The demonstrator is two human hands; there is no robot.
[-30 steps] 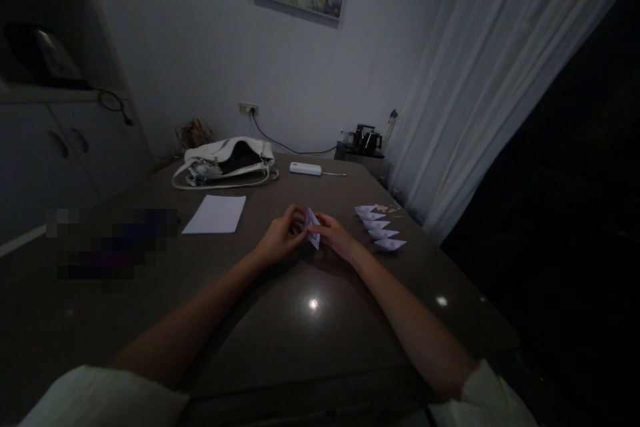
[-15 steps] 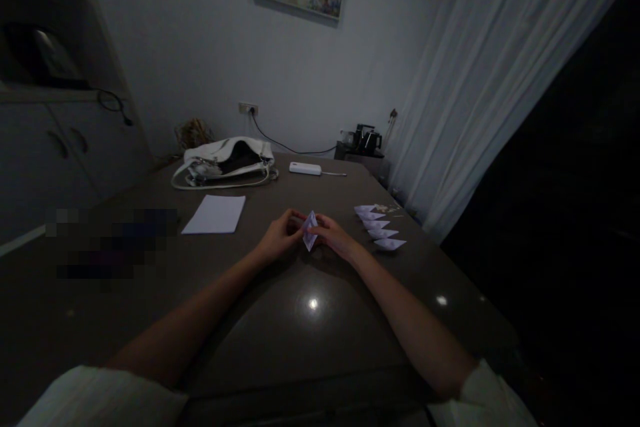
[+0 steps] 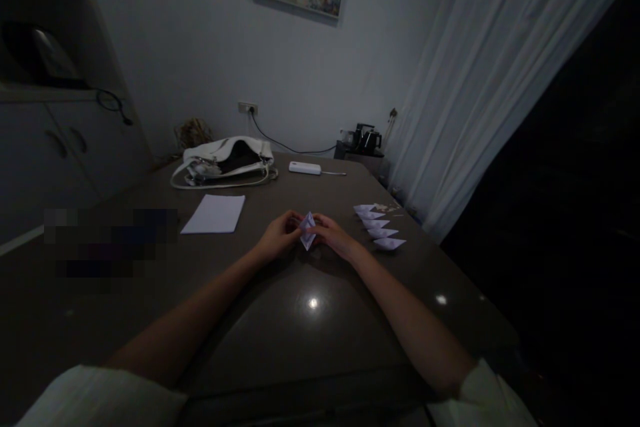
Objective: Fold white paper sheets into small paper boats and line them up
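A small folded piece of pale paper (image 3: 307,232) stands between my two hands, over the middle of the dark table (image 3: 310,333). My left hand (image 3: 279,236) pinches its left side, fingers closed on it. On the other side my right hand (image 3: 332,235) grips the paper, fingers also closed. A row of several folded paper boats (image 3: 380,227) lies just right of my right hand.
A flat white sheet of paper (image 3: 214,214) lies to the left. Farther back are a white handbag (image 3: 225,160) and a white power bank (image 3: 305,168) with a cable. A kettle (image 3: 365,139) stands on a side table by the curtain (image 3: 480,80). Cabinets line the left wall.
The folded paper has turned slightly and sunk a little between my fingers. Both hands stay in nearly the same place.
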